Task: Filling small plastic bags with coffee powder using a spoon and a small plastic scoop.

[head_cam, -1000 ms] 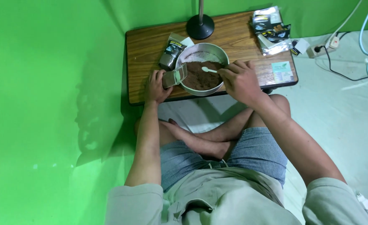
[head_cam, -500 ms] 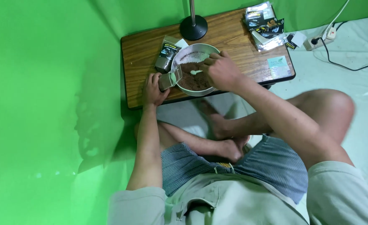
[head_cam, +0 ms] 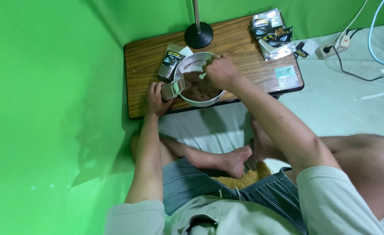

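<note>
A low rectangular wooden table with a dark edge stands on a pale floor against a bright green backdrop, and the person sits cross-legged at its near long edge in striped shorts and a light shirt.

Near the middle of the near edge, slightly overhanging it, sits a round metal bowl holding a dark brown powdery mix that is paler toward the bowl's far side.

The right hand is over the bowl's far right rim, fingers curled together around a small pale green spoon whose tip dips toward the brown mix.

The left hand rests on the tabletop by the near left corner, fingers wrapped around an opened silvery sachet held tilted against the bowl's left rim.

Just beyond that, touching the bowl's far left side, lies a dark foil sachet on a bit of white paper.

At the middle of the far edge stands the round black base of a lamp stand, its thin pole rising out of view.

A heap of dark and silver sachets fills the far right corner.

A small pale green card lies by the right edge, near the front corner.

On the floor past the table are a white power strip and cables.
</note>
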